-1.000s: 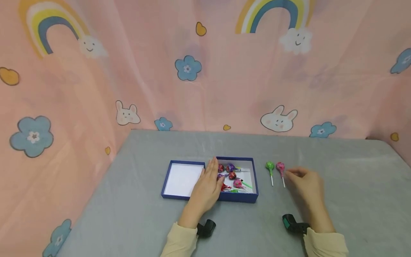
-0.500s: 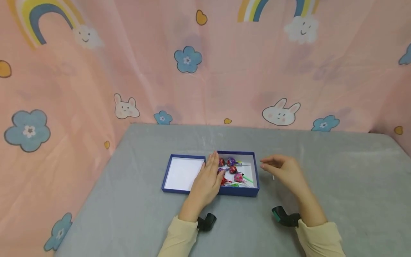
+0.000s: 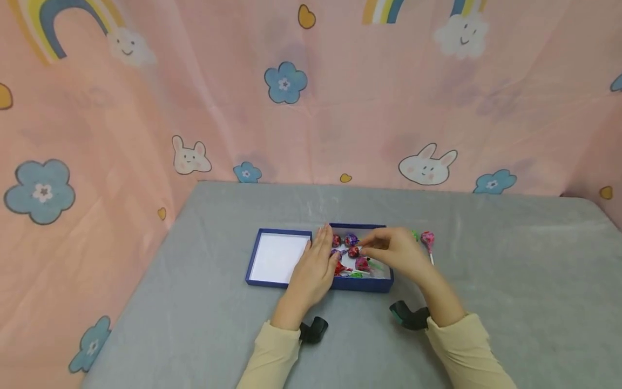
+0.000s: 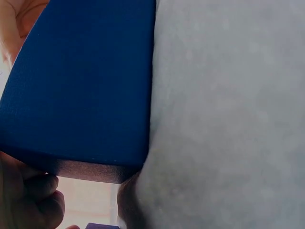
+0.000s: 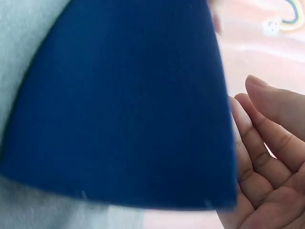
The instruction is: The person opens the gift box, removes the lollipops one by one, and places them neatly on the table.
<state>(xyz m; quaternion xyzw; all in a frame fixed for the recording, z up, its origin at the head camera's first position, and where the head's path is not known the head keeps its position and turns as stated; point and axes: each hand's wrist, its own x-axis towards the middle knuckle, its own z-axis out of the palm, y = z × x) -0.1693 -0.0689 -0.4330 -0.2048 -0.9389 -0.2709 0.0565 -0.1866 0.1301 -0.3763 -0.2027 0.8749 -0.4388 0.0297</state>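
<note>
A dark blue box tray (image 3: 362, 284) on the grey table holds several wrapped lollipops (image 3: 351, 239) in red, purple and pink. Beside it on the left lies a second blue tray (image 3: 252, 259) with a bare white inside. My left hand (image 3: 317, 262) rests flat across the place where the two trays meet. My right hand (image 3: 381, 248) hovers over the lollipop tray, its fingers loosely bent above the sweets with nothing seen in them. Both wrist views are filled by a blue box wall (image 4: 81, 86) (image 5: 128, 105); relaxed fingers (image 5: 267, 129) show at the right.
A pink lollipop (image 3: 427, 239) and a partly hidden green lollipop (image 3: 414, 235) lie on the grey cloth (image 3: 510, 281) just right of the box. A pink patterned curtain (image 3: 340, 108) closes off the back and left sides.
My right hand has moved left, from beside the two loose lollipops to over the lollipop tray. The left hand has stayed on the box.
</note>
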